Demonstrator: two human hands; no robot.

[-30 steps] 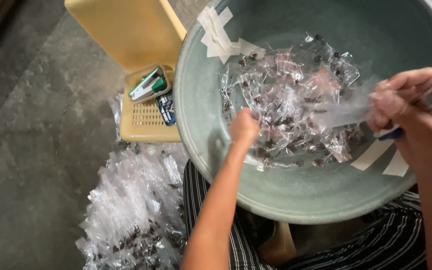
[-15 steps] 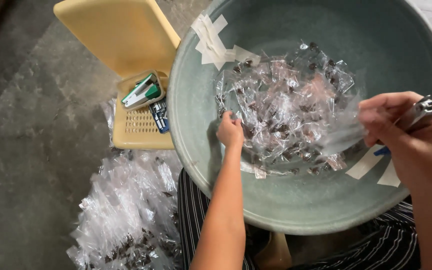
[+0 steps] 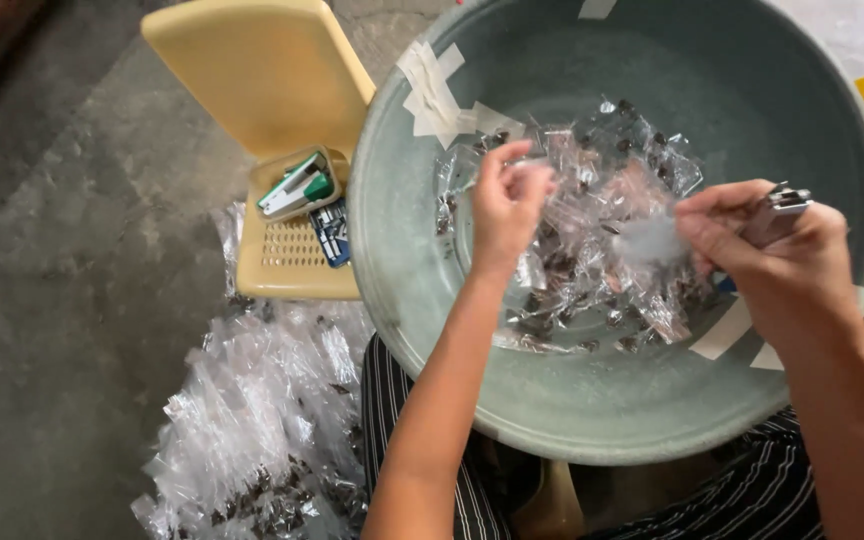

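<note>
A wide, round basin (image 3: 802,90) of dull grey-green plastic rests on the person's lap, its rim patched in several places with strips of pale tape (image 3: 439,95). In its hollow lies a loose heap of small clear plastic packets (image 3: 592,250), crinkled and glossy, each with dark bits inside. The left hand (image 3: 505,205) is raised over the heap, its fingers pinched together on one thin clear packet. The right hand (image 3: 767,260) is closed around a small metal stapler (image 3: 782,205), whose shiny tip sticks out above the fingers, and its thumb and forefinger also pinch a blurred, filmy scrap of clear plastic. Left of the basin stands a pale yellow plastic box (image 3: 287,255) with its smooth lid tipped open and a grid of small holes in its base; a green and white stapler (image 3: 297,187) and a small blue box (image 3: 332,232) lie in it. Below that, on the rough grey concrete floor (image 3: 62,300), spreads a pile of finished packets (image 3: 252,420), shiny and wrinkled. Black cloth with thin white stripes covers the person's knees.
</note>
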